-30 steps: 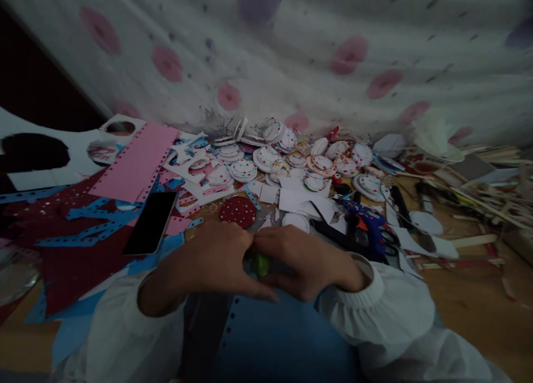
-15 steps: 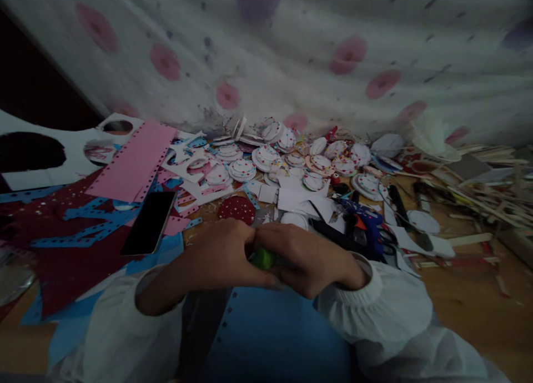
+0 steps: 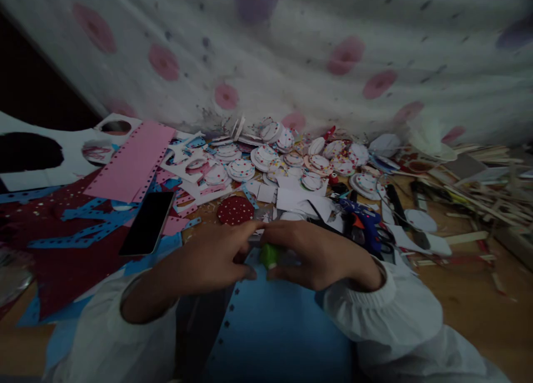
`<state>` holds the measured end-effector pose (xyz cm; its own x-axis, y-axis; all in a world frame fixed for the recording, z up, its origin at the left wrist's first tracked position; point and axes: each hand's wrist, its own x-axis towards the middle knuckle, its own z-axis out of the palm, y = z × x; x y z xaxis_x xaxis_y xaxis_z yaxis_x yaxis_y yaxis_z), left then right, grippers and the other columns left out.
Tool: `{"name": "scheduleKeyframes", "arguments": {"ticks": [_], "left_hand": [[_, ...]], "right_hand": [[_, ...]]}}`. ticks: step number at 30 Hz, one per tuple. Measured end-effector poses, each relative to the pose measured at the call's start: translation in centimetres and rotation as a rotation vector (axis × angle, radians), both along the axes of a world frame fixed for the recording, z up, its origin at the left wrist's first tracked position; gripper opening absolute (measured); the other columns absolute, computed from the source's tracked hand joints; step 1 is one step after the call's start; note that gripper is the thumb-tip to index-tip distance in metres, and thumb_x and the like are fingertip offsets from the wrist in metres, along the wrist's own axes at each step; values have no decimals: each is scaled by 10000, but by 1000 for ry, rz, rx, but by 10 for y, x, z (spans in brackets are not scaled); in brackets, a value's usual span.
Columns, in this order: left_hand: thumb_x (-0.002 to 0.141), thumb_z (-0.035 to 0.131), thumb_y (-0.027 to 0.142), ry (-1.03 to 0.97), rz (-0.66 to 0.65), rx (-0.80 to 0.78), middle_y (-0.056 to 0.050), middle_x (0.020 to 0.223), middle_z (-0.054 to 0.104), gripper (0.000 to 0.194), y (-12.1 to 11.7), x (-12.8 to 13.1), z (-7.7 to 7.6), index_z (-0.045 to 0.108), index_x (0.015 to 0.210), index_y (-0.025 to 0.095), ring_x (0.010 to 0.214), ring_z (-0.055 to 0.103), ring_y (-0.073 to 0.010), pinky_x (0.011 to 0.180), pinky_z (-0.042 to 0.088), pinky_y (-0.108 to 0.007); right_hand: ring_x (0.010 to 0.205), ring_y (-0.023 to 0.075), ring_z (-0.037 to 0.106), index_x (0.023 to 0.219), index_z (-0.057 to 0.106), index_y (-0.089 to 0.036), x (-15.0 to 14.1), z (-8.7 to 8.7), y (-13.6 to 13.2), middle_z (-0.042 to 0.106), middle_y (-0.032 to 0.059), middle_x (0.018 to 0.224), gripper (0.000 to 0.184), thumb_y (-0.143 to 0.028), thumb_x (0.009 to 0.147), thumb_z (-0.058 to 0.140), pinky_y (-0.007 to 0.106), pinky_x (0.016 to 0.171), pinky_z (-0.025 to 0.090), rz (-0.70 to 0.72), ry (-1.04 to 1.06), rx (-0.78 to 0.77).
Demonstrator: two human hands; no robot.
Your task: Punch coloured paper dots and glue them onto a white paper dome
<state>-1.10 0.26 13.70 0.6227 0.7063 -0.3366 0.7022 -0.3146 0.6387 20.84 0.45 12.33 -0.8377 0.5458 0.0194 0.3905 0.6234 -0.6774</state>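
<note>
Between the thumb and fingers of my right hand (image 3: 310, 252) is a small bright green lump (image 3: 269, 255); its kind is not clear in the dim light. A pale spot shows at its lower end. My left hand (image 3: 214, 255) is just to the left, its thumb and fingers apart with nothing visible between them. The tip of its forefinger comes close to the right hand's fingers. Both hands are over a sheet of blue card (image 3: 278, 327) with small star-shaped holes along its left edge. Just beyond the hands lies a dark red round piece (image 3: 235, 210) with white dots.
A black phone (image 3: 147, 223) lies at left beside pink card strips (image 3: 131, 161) and dark red sheet (image 3: 79, 261). Several dotted white paper discs (image 3: 264, 156) pile up at the back. Scissors (image 3: 385, 238) and wooden sticks (image 3: 491, 189) lie at right, before a flowered curtain (image 3: 283, 55).
My hands have drawn apart, the left one moving left and letting go of the green lump. The lump stays in my right hand and shows more fully.
</note>
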Motion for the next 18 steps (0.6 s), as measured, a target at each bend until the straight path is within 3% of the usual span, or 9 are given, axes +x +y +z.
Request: {"name": "scheduleKeyframes", "arguments": {"ticks": [8, 12, 18], "left_hand": [[753, 617, 230, -37, -17, -6, -40, 1018, 722, 643, -1, -2, -1, 454, 1375, 264, 887, 674, -241, 708, 484, -281], [766, 595, 216, -47, -1, -5, -43, 1042, 720, 660, -1, -2, 0, 432, 1403, 271, 879, 673, -230, 710, 485, -279], [782, 576, 192, -64, 64, -16, -35, 948, 721, 612, -6, -2, 1, 462, 1381, 247, 793, 673, -209, 659, 475, -268]], "right_hand": [[871, 212, 637, 1188, 607, -144, 2, 3, 1, 675, 103, 1028, 434, -320, 807, 722, 309, 772, 486, -15, -38, -103], [914, 207, 642, 1205, 611, -169, 1, 5, 2, 680, 92, 1082, 437, -264, 799, 742, 300, 798, 485, -47, -33, -156], [942, 243, 653, 1101, 671, -155, 0, -9, -5, 699, 96, 1040, 460, -421, 743, 783, 339, 820, 501, -208, 59, -143]]}}
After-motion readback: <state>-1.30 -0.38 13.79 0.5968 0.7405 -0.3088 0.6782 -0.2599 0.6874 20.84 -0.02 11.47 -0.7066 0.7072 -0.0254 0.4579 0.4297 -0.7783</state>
